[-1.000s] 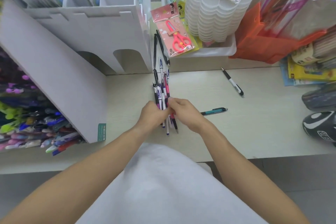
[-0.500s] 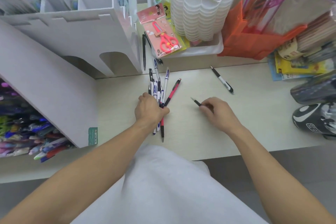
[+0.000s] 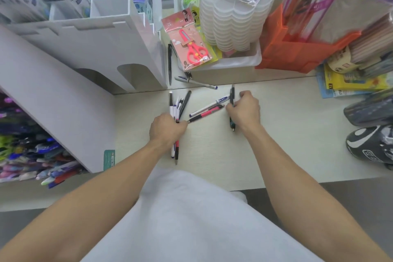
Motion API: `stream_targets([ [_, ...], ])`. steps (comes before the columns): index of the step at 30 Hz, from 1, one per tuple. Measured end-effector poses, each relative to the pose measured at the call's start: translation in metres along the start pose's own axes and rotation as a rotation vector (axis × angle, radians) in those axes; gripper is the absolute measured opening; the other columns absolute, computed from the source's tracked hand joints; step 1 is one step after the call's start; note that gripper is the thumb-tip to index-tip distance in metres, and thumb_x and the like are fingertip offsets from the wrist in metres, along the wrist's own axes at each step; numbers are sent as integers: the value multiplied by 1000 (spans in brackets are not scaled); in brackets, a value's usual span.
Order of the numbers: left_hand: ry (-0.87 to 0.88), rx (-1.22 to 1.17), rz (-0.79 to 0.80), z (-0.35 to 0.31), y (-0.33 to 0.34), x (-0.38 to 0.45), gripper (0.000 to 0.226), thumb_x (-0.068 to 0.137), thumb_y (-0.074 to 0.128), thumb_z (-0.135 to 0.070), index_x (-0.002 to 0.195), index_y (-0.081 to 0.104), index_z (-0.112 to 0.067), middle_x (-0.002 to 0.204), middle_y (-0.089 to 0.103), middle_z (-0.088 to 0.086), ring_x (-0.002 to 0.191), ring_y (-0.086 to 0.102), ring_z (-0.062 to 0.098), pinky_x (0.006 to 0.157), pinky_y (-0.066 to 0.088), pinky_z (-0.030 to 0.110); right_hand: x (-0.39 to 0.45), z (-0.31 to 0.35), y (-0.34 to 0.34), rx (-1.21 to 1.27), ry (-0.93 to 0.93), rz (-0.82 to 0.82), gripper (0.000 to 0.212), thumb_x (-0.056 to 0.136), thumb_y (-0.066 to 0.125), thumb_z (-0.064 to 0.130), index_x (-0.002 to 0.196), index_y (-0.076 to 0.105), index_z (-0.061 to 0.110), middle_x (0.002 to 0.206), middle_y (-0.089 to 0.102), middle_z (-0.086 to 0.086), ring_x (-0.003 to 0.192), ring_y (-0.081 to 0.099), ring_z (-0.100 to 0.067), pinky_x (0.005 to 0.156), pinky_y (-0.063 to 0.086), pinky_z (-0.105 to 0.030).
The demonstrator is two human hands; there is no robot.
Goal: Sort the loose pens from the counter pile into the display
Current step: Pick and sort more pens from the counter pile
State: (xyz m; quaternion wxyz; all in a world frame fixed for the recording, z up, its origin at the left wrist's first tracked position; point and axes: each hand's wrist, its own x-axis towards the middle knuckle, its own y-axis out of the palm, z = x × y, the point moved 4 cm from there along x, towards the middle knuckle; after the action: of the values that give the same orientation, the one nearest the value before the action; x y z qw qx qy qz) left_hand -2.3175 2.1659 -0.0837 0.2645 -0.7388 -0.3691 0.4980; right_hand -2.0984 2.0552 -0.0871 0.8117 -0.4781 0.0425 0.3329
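Sorting had barely begun: the left hand point(image 3: 167, 126) clutched a pen bundle point(image 3: 175, 112), the right hand point(image 3: 244, 110) pinched a dark pen point(image 3: 232, 97), several pens point(image 3: 207, 110) lay loose mid-worktop, none yet in the display point(image 3: 85, 49)

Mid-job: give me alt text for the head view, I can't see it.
Left hand grips a bundle of mixed pens on the pale counter; right hand holds a dark teal-tipped pen. A pink-and-black pen lies loose between them.

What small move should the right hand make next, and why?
Probably carry the dark pen it grips across to the bundle of pens held by the left hand. The right hand already has it lifted upright, while the pink pen and a white pen lie loose on the counter between the hands.
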Motion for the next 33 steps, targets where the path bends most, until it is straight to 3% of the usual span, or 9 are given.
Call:
stream_targets([
  [3, -99, -285, 79, 20, -7, 3, 25, 84, 62, -28, 71, 65, -6, 66, 70, 6, 60, 63, 27, 57, 55, 34, -18, 4, 19, 54, 4, 76, 17, 85, 65, 17, 101, 66, 12, 102, 73, -10, 104, 64, -31, 82, 48, -32],
  [6, -130, -421, 77, 36, -16, 4, 25, 88, 58, -20, 83, 70, 1, 74, 75, 7, 59, 65, 21, 64, 59, 36, -25, 9, 32, 104, -2, 52, 24, 88, 62, 19, 109, 65, 10, 105, 72, -8, 104, 64, -29, 87, 51, -36],
  [10, 110, -305, -107, 27, -35, 15, 23, 93, 60, -23, 78, 58, -5, 73, 64, 16, 62, 60, 28, 56, 46, 35, -22, 26, 42, 98, -26, 9, 40, 90, 68, 36, 119, 60, 9, 114, 66, -10, 109, 59, -28, 91, 46, -37],
  [13, 294, -181, -67, 7, -30, 24, 20, 92, 64, -27, 82, 56, -12, 82, 59, 11, 73, 54, 26, 59, 31, 32, -26, 38, 53, 82, -46, 16, 39, 89, 71, 27, 121, 58, 9, 114, 64, -10, 109, 58, -29, 88, 44, -35],
  [17, 326, -232, 67, -11, -15, 29, 20, 92, 65, -32, 100, 64, -13, 86, 67, 1, 82, 60, 23, 69, 43, 32, -40, 46, 65, 280, 60, 0, 42, 83, 76, 16, 121, 62, 7, 109, 70, -8, 102, 66, -23, 92, 50, -33],
  [22, 229, -462, 222, -3, -1, 17, 17, 95, 67, -27, 103, 70, -13, 95, 74, 5, 86, 68, 20, 77, 55, 31, -61, 42, 88, 483, 172, 117, 29, 83, 80, 24, 109, 78, 13, 95, 78, -2, 87, 73, -12, 79, 57, -20],
  [26, 127, -540, 240, 23, 0, 11, 18, 95, 67, -28, 103, 69, -12, 94, 72, 6, 83, 66, 20, 76, 54, 31, -86, 35, 104, 541, 131, 271, 25, 90, 74, 29, 113, 78, 20, 103, 78, 3, 97, 72, -7, 95, 57, -36],
  [30, -2, -619, 349, 45, -4, 3, 28, 91, 72, -36, 91, 71, -8, 78, 73, 8, 66, 66, 20, 63, 53, 28, -106, 48, 113, 622, 74, 456, 25, 96, 58, 9, 96, 81, 20, 99, 76, -19, 84, 64, -12, 86, 56, -50],
  [33, -86, -753, 336, 53, -13, 1, 22, 86, 77, -34, 90, 72, -13, 73, 72, 4, 64, 65, 18, 59, 53, 26, -109, 65, 110, 615, 8, 646, 32, 85, 54, -16, 100, 75, 3, 96, 74, -17, 80, 65, -17, 76, 54, -31],
])
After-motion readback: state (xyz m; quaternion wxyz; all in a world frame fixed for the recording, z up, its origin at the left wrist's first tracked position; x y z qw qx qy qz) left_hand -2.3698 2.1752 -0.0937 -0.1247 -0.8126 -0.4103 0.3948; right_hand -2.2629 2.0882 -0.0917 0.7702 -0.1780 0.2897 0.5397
